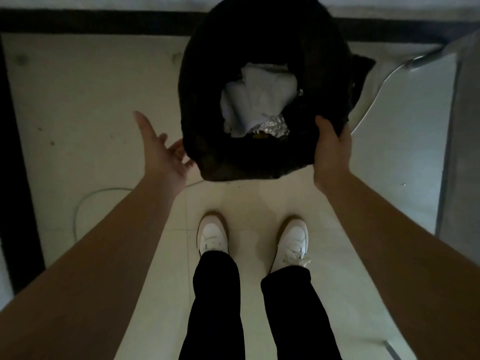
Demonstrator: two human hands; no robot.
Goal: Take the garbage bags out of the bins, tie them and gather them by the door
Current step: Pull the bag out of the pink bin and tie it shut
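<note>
A pale cable [85,201] loops over the tiled floor [78,100] at the far left, well apart from the work and out of the way of the feet.

The left hand [163,154] is spread, palm turned toward the garbage bag [233,162], its fingers straight and holding nothing. The fingertips lie at the bag's left edge; whether they touch the plastic cannot be told in this dim light. It looks placed to take the rim on that side, so that the mouth can be gathered from 2 opposite points.

The bag stands on the floor just ahead of the 2 white shoes [213,237], its mouth open upward. Crumpled white paper [257,100] and a wad of foil [272,127] show inside. The black plastic hides any bin wall, so I cannot say whether the bag sits in a bin or is already out of it.

The right hand [331,152] grips the bag's right rim, fingers curled over the edge and thumb on the near side. This hold probably keeps the mouth steady and up, so nothing spills while the other hand comes in.

At the far right a curved metal bar [376,84] sits close beside the bag; what it belongs to is unclear. The bag is not yet tied.
</note>
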